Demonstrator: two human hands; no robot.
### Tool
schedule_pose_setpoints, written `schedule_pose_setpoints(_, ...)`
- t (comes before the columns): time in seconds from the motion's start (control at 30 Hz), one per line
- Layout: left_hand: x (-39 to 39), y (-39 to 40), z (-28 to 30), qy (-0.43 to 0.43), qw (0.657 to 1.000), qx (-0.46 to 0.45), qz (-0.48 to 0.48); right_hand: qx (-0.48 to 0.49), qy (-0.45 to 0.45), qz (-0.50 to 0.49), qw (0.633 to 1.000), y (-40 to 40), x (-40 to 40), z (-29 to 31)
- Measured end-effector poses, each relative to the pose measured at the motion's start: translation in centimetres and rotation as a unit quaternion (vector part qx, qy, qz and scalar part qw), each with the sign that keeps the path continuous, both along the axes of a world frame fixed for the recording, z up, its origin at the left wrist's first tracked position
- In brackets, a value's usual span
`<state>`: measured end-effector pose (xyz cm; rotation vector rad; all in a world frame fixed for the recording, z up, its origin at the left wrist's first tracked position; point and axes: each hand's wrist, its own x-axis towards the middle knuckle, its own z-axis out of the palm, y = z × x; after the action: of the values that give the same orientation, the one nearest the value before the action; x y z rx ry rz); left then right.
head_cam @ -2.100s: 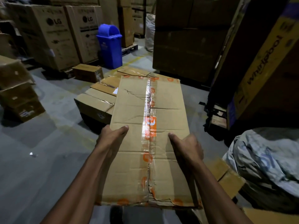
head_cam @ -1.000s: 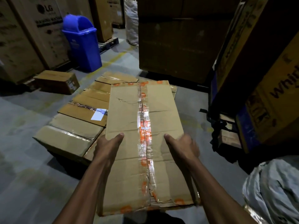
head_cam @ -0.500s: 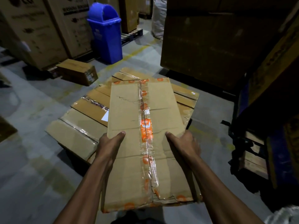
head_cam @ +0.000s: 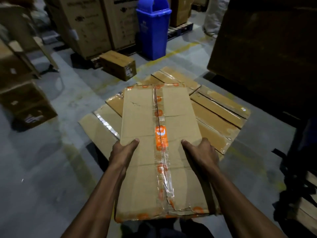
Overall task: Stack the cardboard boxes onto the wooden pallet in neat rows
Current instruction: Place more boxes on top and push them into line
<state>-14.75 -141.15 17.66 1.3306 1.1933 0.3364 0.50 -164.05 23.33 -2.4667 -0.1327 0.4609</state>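
I carry a long flat cardboard box (head_cam: 145, 169) sealed with clear and orange tape, held lengthwise in front of me. My left hand (head_cam: 122, 152) grips its left edge with the thumb on top. My right hand (head_cam: 201, 152) grips its right edge the same way. Beyond and below the box lies a layer of similar flat boxes (head_cam: 217, 114) packed side by side in rows; the pallet under them is hidden. The far end of my box overlaps that layer in the view.
A small brown box (head_cam: 118, 64) lies on the grey floor beyond the layer. A blue bin (head_cam: 152, 28) stands behind it, beside tall cartons (head_cam: 89, 26). A dark stack (head_cam: 264, 40) rises at right, and more boxes (head_cam: 22, 100) sit at left.
I have walked closer to the layer of boxes while carrying the box. The layer now lies directly ahead and under the box's far end. My grip on both edges is unchanged.
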Motion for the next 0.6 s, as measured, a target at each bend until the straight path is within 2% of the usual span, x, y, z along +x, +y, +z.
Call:
schedule_pose_setpoints(0.2, -0.3, -3.0, -1.4, 0.000, 0.991, 0.005, 0.132, -0.019, -0.004, 0.095, 0.995, 2.1, 3.8, -2.0)
schedule_pose_setpoints(0.33, -0.8, -6.4, -3.0, 0.021, 0.979, -0.026, 0.200, -0.047, 0.002, 0.166, 0.985, 2.5, 6.1, -3.6)
schedule_pose_setpoints(0.6, -2.1, -11.9, -5.5, 0.092, 0.954, -0.052, 0.281, -0.088, 0.048, 0.272, 0.957, 2.8, 7.3, -7.5)
